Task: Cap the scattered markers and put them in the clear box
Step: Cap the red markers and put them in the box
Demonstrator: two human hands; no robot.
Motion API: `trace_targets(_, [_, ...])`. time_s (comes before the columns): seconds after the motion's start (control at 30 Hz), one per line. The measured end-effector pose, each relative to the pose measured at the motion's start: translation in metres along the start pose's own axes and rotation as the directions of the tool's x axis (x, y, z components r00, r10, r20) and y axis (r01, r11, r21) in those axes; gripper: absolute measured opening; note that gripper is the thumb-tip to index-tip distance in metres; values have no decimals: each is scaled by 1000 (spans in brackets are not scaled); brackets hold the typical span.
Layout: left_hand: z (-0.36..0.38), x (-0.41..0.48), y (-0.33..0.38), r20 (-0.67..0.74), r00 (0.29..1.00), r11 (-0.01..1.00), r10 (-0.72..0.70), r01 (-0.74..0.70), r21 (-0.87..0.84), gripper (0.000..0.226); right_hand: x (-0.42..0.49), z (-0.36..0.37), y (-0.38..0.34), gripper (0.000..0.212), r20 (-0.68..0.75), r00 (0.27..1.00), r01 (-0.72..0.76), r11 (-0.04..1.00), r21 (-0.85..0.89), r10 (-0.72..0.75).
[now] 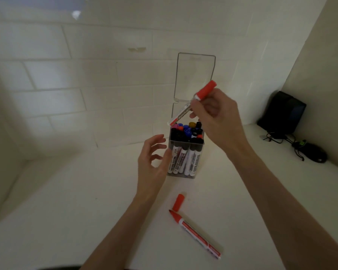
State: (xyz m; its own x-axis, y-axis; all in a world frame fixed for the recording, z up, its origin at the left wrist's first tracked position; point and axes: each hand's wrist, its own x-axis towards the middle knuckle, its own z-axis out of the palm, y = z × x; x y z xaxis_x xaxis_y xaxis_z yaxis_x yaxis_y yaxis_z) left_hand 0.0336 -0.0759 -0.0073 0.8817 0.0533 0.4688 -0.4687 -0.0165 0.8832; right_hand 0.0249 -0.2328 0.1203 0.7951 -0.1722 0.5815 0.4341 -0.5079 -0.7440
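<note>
Hiding its barrel, right hand (216, 115) fingers grip capped marker (193, 101) (lettering blurred).

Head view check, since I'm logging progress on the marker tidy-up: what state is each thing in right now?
Clear plastic box: upright, nearly full of markers.
Clear hinged lid: open, standing up.
Capped red marker: held tilted above the box.
Right hand: gripping that marker.
Left hand: open, beside the box.
Uncapped red marker: lying on the white table.
Loose red cap: lying by its tip.
</note>
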Motion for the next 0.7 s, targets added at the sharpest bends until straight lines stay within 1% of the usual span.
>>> trace_targets(0.1, [0, 1, 0, -23, 1000, 1000, -16, 16, -25, 34, -1, 8, 3, 18, 85, 996, 59, 972, -228, -41])
trace_targets(0.17, [-1, 1, 0, -25, 999, 999, -21, 20, -40, 34, -1, 9, 3, 17, 117, 992, 81, 947, -311, -47])
trace_targets(0.23, [-1, 1, -1, -19, 1000, 999, -20, 19, -48, 34, 2, 8, 1, 16, 148, 987, 102, 941, -321, -57])
trace_targets(0.33, [0, 0, 0, -9, 1000, 999, -13, 13, -51, 35, 10, 6, -6, 22, 238, 969, 143, 927, -348, -61])
trace_targets(0.4, [0, 0, 0, 1, 1000, 999, -10, 10, -47, 36, 16, 7, -11, 30, 299, 951, 185, 914, -361, -74])
trace_targets(0.5, [0, 0, -2, 37, 999, 999, -5, 6, -33, 39, 22, 6, -18, 48, 369, 923, 238, 917, -319, -111])
trace_targets(0.6, [1, 0, -3, 83, 996, 999, -15, 18, -43, 42, 26, 3, -21, 46, 416, 898, 301, 887, -350, -141])
trace_targets(0.7, [1, 0, -5, 89, 996, 998, -27, 32, -50, 43, 26, 4, -22, 45, 430, 887, 349, 855, -383, -169])
